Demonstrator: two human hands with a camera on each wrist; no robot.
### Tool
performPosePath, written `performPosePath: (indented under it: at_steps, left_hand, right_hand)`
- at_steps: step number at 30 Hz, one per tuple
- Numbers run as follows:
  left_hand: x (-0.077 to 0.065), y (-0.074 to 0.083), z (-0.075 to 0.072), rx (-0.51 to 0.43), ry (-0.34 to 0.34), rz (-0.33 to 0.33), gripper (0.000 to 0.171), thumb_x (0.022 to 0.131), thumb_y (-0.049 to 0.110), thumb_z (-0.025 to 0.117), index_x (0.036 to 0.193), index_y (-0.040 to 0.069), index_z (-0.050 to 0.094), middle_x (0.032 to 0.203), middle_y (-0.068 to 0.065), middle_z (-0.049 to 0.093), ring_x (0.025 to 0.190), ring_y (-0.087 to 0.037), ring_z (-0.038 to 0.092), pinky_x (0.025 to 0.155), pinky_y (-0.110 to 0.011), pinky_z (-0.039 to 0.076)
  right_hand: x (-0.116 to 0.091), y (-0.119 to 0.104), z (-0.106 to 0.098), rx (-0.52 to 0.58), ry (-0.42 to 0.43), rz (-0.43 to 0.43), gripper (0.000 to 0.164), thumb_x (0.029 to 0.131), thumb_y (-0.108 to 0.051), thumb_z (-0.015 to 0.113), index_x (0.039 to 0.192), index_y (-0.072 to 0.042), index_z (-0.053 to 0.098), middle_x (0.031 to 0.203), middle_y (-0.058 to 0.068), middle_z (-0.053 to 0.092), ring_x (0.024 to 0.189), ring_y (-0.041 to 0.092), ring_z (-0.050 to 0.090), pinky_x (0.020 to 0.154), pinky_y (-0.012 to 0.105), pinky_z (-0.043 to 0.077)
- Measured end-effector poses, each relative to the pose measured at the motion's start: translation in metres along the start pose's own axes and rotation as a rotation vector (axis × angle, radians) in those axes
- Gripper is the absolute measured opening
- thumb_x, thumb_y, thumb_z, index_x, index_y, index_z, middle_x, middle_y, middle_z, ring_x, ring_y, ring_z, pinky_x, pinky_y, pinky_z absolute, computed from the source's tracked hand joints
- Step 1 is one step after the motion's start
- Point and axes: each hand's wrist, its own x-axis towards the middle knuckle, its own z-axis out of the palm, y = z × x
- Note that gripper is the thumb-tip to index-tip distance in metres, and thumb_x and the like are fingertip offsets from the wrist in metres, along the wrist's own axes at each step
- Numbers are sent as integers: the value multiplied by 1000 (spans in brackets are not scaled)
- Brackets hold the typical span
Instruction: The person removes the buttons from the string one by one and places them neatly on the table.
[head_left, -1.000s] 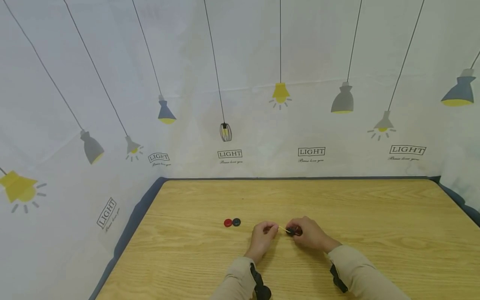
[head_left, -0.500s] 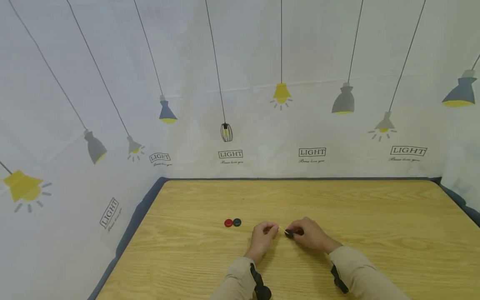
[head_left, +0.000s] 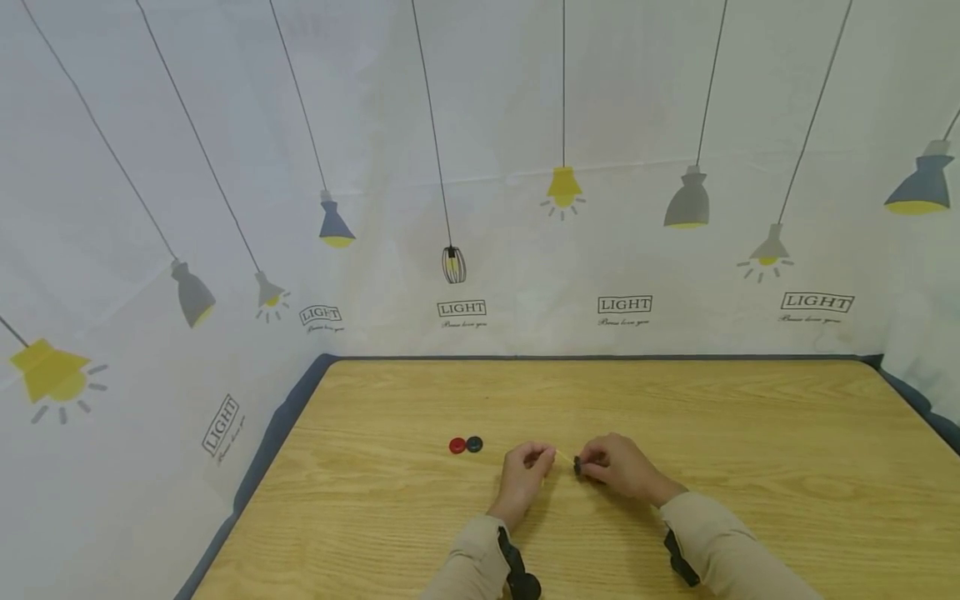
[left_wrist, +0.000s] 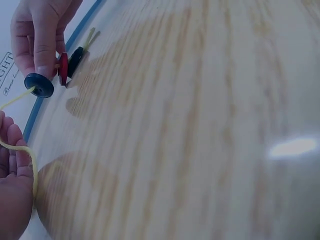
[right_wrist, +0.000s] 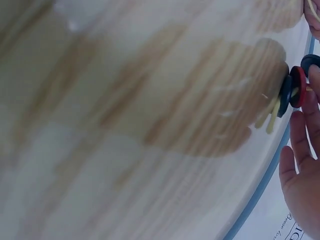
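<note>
My left hand (head_left: 520,481) pinches a thin yellow cord (left_wrist: 34,170), which drapes over its palm in the left wrist view. To its right, my right hand (head_left: 621,468) holds a dark button (left_wrist: 39,85) between thumb and fingertips, with the cord running through its middle. Behind that button a red button (left_wrist: 63,68) and another dark button (left_wrist: 75,61) hang on the same cord. Two yellow cord ends (right_wrist: 272,117) stick out past the last dark button in the right wrist view. The fingertips partly hide the cord between the buttons.
A loose red button (head_left: 457,446) and a dark one (head_left: 475,444) lie side by side on the wooden table (head_left: 375,517), left of my hands. A pale cloth (head_left: 525,250) printed with lamps stands behind the table's far edge.
The dark button in my right fingers has turned from showing its face to nearly edge-on, and the fingers have shifted on it. My left hand has barely moved.
</note>
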Motion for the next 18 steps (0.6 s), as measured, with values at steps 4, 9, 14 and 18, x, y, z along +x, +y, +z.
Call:
performPosePath:
  at_steps: [4,9,14,18]
  left_hand:
    - [0,2,0,11,0,17,19,87,18,57,91,1,63,82,-1,62,72,-7,54,63,-21,45]
    - [0,2,1,37,-4,31,18,86,20,58,89,3,64,83,0,61,73,-7,54,63,-21,44]
    - [1,-1,3,65,-24,58,16,86,19,58,88,4,64,83,2,61,74,-7,53,66,-21,44]
    - [1,-2,7,76,-39,89,14,86,17,58,88,5,64,84,3,61,76,-6,54,68,-21,44]
  right_hand:
    - [0,-1,-1,18,15,47,4,83,-12,61,81,-12,64,78,-8,60,75,10,56,67,29,46]
    - [-2,-3,-3,102,33,75,6,85,-12,59,83,-9,64,79,-4,60,75,13,56,66,28,47]
    - [-3,-5,-6,215,35,106,11,87,-14,56,87,-6,63,81,0,61,77,15,55,67,29,46]
    - [-3,-7,-7,262,38,116,12,87,-14,56,89,-5,62,82,3,62,78,17,56,69,33,44]
